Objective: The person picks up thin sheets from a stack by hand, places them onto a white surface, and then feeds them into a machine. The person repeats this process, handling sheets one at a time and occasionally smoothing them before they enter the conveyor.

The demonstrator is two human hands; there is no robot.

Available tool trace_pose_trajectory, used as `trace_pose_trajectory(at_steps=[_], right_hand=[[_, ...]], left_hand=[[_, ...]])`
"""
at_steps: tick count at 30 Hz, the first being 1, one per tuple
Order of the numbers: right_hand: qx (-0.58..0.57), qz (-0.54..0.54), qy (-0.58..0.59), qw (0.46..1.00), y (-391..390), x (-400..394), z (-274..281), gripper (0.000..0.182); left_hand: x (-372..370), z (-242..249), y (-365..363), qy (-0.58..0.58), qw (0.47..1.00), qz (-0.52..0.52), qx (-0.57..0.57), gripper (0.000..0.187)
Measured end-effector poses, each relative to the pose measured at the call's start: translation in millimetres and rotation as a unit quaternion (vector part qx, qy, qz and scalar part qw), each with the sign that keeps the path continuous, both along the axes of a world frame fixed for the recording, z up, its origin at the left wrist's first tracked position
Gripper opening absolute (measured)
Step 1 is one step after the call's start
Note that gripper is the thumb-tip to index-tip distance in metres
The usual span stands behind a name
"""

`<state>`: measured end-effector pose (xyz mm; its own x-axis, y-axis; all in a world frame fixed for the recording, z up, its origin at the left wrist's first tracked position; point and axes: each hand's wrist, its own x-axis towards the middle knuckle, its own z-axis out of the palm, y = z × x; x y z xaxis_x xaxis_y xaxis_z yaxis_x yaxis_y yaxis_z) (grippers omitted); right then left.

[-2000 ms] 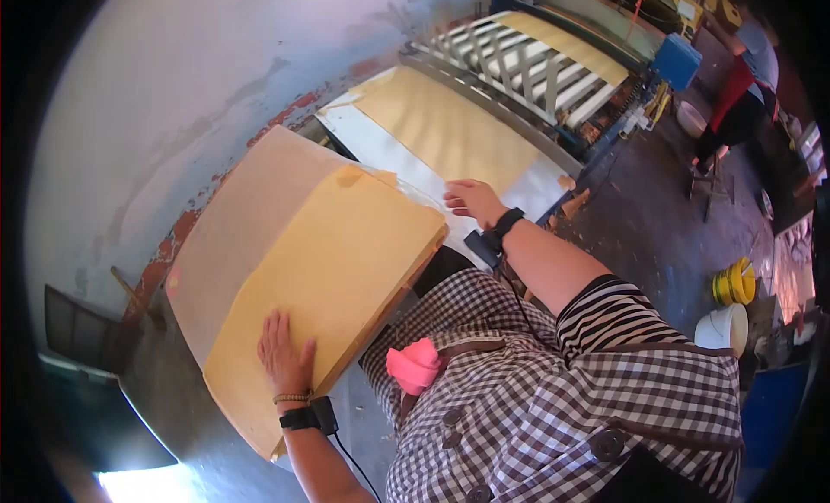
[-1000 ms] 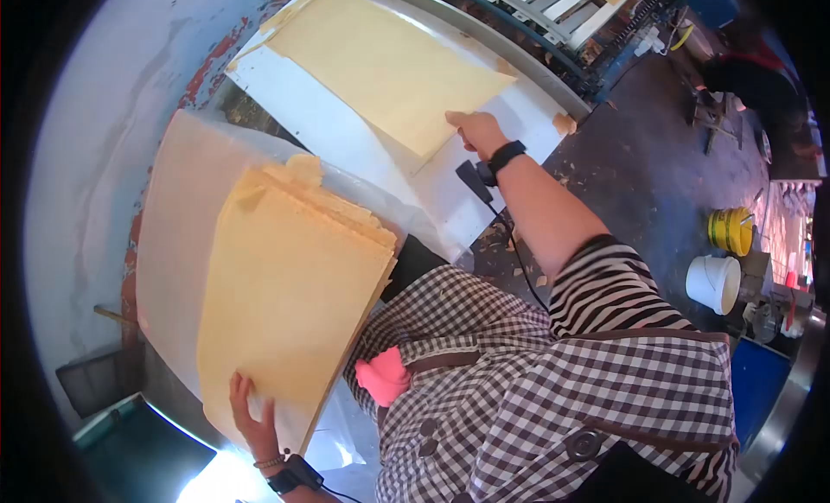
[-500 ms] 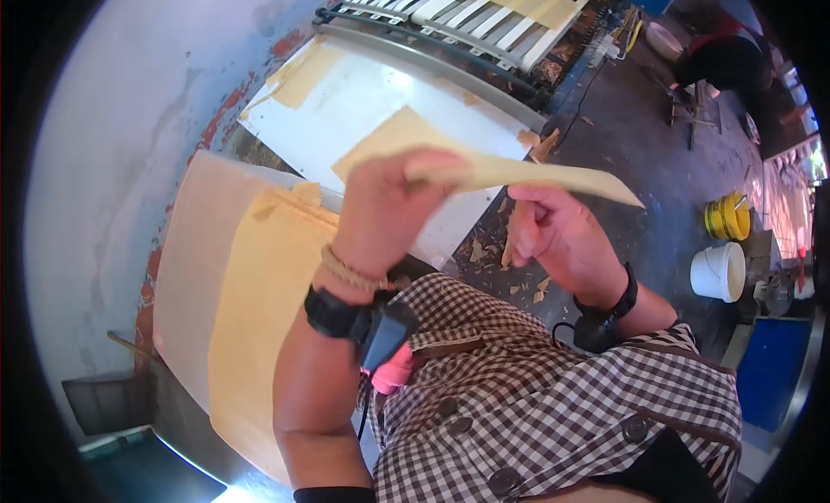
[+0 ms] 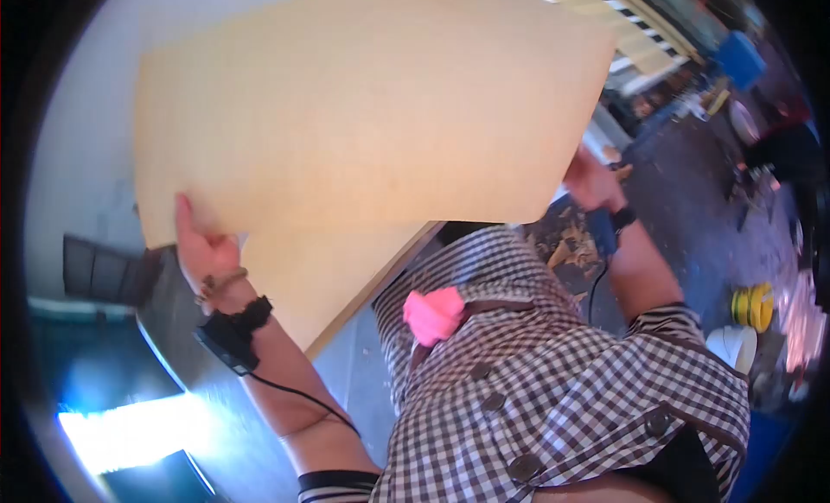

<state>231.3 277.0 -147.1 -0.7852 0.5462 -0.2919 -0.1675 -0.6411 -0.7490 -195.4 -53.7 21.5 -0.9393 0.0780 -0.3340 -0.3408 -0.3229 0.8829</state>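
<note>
A large, thin tan sheet [image 4: 372, 114], which looks like wood veneer, is spread between my two hands and fills the upper middle of the view. My left hand [image 4: 209, 254] grips its near left corner, thumb on top and the other fingers partly hidden. At the near right edge my right hand [image 4: 595, 181] has hold of the sheet, with its fingertips hidden and blurred. Below the raised sheet lies a stack of similar tan sheets [image 4: 333, 265], its edge showing.
A slatted rack [image 4: 640, 36] stands at the upper right. Broken tan scraps [image 4: 571, 244] litter the floor near my right arm. A yellow bucket [image 4: 752, 306] and a white bucket [image 4: 733, 346] are at the far right. Another person [image 4: 787, 157] is at the right edge.
The sheet was seen nearly edge-on and is now spread flat and wide. My left hand has moved left and down, my right hand slightly right. The view has turned left.
</note>
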Motion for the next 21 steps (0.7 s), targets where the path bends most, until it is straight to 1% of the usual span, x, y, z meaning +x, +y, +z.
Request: trace_pose_trajectory(at_steps=[1,2,3,5,6,7,8,9,10,11,12,14,15,17,18,19,20,21], right_hand=[[0.026,0.01,-0.03,0.999,10,-15,19,0.051],[0.025,0.067,-0.023,0.997,22,-30,30,0.051],[0.046,0.039,-0.089,0.994,27,-46,37,0.047],[0.169,0.042,-0.204,0.963,42,-68,46,0.041],[0.174,0.044,-0.216,0.96,44,-75,32,0.04],[0.195,0.053,-0.237,0.95,51,-81,18,0.04],[0.215,0.063,-0.257,0.94,53,-90,3,0.04],[0.278,0.099,-0.336,0.894,53,-99,-9,0.038],[0.34,0.132,-0.417,0.832,55,-102,-21,0.035],[0.397,0.163,-0.492,0.758,57,-105,-33,0.033],[0.379,0.122,-0.48,0.782,54,-103,-40,0.046],[0.36,0.098,-0.451,0.811,60,-96,-50,0.047],[0.35,0.086,-0.436,0.825,57,-95,-48,0.047],[0.397,0.101,-0.412,0.814,43,-105,-53,0.041],[0.427,0.087,-0.412,0.8,57,-98,-46,0.038],[0.461,0.067,-0.343,0.816,71,-90,-50,0.038],[0.455,0.03,-0.32,0.831,73,-91,-43,0.039],[0.449,-0.005,-0.295,0.843,75,-91,-37,0.04]], left_hand=[[5,-12,-17,-0.002,1.0,0.022,-0.012,0.04],[10,-19,-36,-0.011,0.999,0.039,-0.019,0.039],[12,-24,-58,-0.02,0.998,0.057,-0.026,0.037],[13,-53,-95,-0.009,0.993,0.101,-0.054,0.033],[10,-54,-114,-0.013,0.984,0.078,-0.16,0.032],[13,-69,-132,-0.029,0.965,0.063,-0.252,0.032],[12,-72,-143,-0.045,0.937,0.049,-0.342,0.032],[26,-69,-130,-0.025,0.916,0.051,-0.396,0.037],[29,-74,-132,-0.027,0.898,0.019,-0.438,0.037],[32,-79,-134,-0.028,0.877,-0.014,-0.479,0.037],[32,-83,-134,0.001,0.875,-0.025,-0.484,0.037],[29,-88,-135,0.06,0.867,-0.046,-0.492,0.037],[28,-89,-140,0.071,0.853,-0.041,-0.515,0.037],[28,-81,-159,0.092,0.821,-0.03,-0.563,0.037],[27,-85,-144,0.089,0.84,-0.03,-0.534,0.037],[17,-105,-159,0.122,0.843,-0.052,-0.522,0.035],[-2,-133,-189,0.159,0.843,-0.073,-0.508,0.034],[12,-106,-171,0.114,0.856,-0.076,-0.499,0.041]])
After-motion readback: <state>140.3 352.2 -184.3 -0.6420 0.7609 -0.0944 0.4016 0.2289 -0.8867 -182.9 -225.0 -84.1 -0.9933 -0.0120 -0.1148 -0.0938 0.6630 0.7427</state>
